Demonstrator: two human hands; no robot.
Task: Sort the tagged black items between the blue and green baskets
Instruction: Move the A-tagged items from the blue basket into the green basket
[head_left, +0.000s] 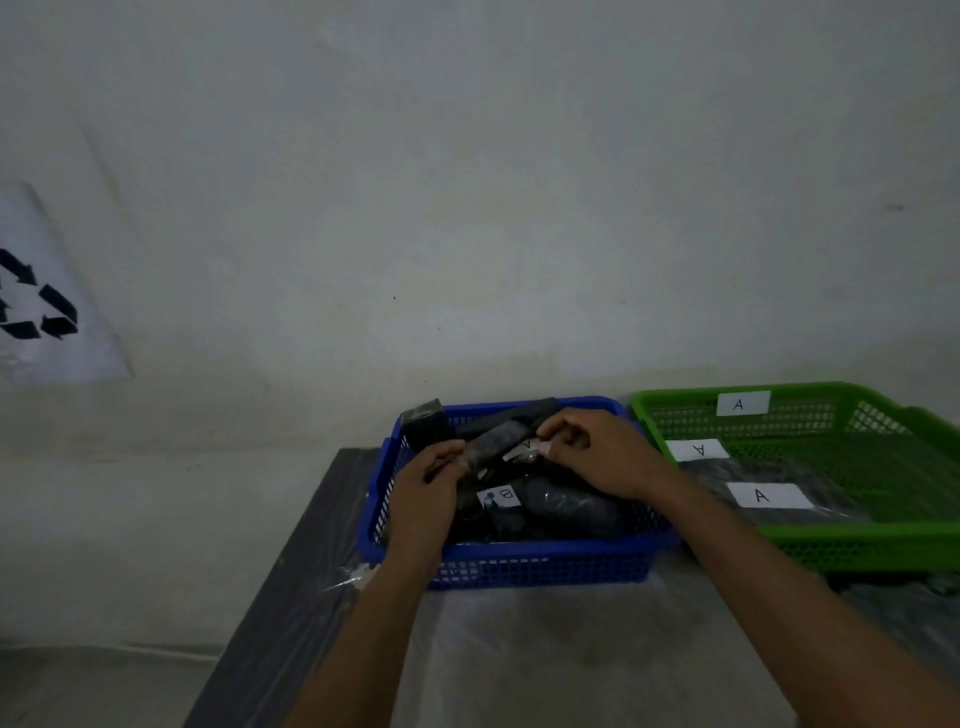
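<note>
Snugly between fingers (551, 432), tagged black item (491, 441).

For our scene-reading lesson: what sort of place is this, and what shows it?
Probably a simple sorting station, perhaps for recycling: a blue basket of black items, a green basket with A tags, a recycling sign on the wall.
</note>
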